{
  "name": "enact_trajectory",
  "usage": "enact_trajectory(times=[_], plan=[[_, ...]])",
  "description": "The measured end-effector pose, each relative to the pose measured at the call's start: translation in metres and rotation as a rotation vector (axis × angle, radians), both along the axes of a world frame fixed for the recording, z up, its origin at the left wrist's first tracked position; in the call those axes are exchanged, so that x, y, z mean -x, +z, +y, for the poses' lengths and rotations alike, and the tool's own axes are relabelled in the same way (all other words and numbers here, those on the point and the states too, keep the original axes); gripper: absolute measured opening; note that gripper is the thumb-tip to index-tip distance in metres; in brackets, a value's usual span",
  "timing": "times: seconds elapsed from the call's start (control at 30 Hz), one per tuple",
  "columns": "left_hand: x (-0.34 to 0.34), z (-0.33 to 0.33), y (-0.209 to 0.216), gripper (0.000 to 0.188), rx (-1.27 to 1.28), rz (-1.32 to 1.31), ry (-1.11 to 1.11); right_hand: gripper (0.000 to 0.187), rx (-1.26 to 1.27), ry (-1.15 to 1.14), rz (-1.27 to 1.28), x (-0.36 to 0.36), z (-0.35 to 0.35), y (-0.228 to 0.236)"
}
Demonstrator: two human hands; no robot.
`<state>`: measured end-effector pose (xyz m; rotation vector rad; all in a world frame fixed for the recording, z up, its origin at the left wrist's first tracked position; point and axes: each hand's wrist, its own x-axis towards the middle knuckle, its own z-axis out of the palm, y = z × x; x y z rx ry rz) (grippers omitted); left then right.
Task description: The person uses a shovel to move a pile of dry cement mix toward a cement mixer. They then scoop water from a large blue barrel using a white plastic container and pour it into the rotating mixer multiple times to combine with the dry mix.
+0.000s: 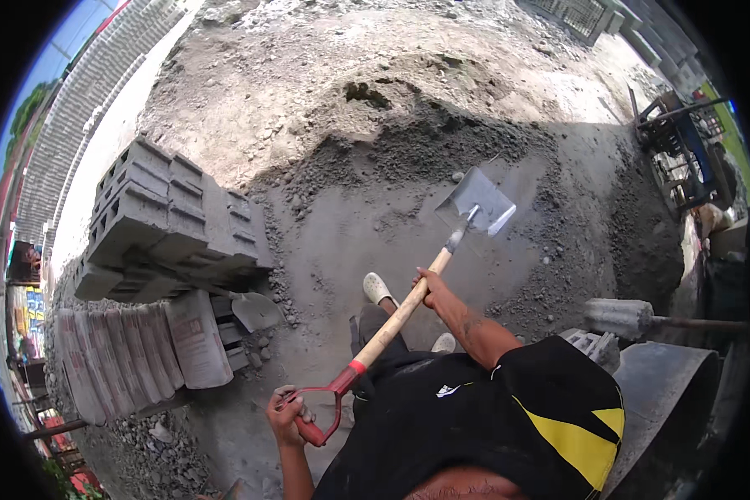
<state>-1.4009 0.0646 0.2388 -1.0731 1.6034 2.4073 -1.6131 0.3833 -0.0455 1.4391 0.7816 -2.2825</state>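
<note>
A shovel with a wooden shaft and a red D-shaped grip slants across the view, from near left to far right. My left hand is closed around the red grip at its near end. Farther up, my right hand wraps the wooden shaft below the metal socket. The square metal blade has no load that I can see, and it lies over grey, sandy ground; whether it touches the ground I cannot tell. Beyond the blade rises a mound of dark grey sand and gravel.
Hollow concrete blocks are stacked at left, with a row of filled paper sacks nearer. Another shovel blade rests beside them. At right stand a metal-framed machine, a concrete-crusted cylinder on a rod and a large curved metal drum.
</note>
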Motion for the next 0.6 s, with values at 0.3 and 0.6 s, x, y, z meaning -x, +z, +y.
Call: enact_trajectory(times=[0.3, 0.6], plan=[[0.145, -0.002, -0.011, 0.021, -0.087, -0.113, 0.434, 0.014, -0.005, 0.313, -0.013, 0.177, -0.136, -0.064], [0.523, 0.12, -0.201, 0.02, -0.152, 0.078, 0.422, 0.044, -0.914, 1.156, 0.511, 0.337, -0.108, 0.062]])
